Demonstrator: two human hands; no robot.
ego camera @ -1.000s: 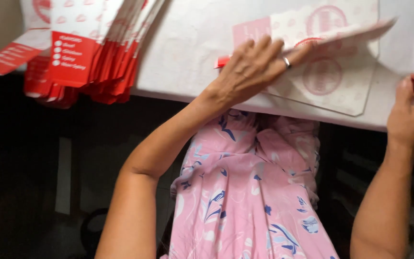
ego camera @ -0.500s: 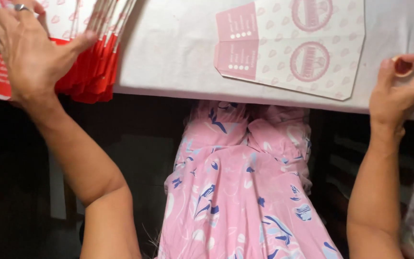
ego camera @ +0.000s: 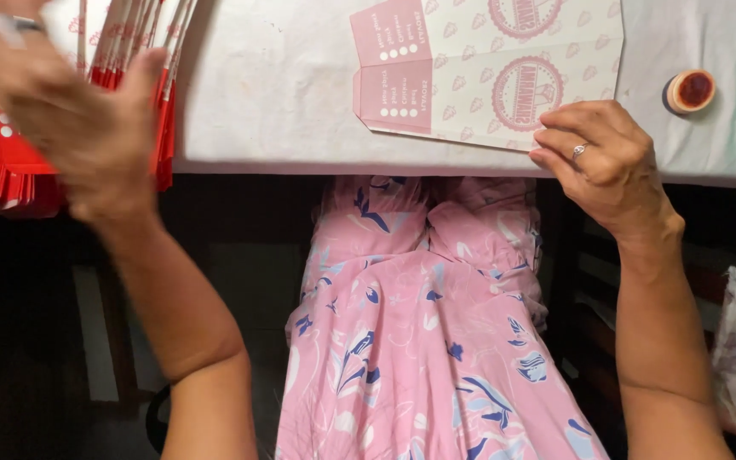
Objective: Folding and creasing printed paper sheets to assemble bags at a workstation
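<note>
The right hand (ego camera: 611,166) lies with loosely curled fingers (ego camera: 555,140), gripping nothing, their tips touching the near edge of the flat pink-and-white carton blank (ego camera: 487,72) on the white table (ego camera: 274,94). Well to the left of that blank, the blurred left hand (ego camera: 70,128) spreads open-fingered over the stack of red-and-white carton blanks (ego camera: 134,51), while a small round red pot (ego camera: 690,90) sits just right of the blank.

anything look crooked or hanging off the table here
Yes. The stack of red and white flat cartons under the left hand is fanned out unevenly and overhangs the table edge. The flat carton by the right hand lies slightly askew. Nothing looks spilled or torn.
</note>
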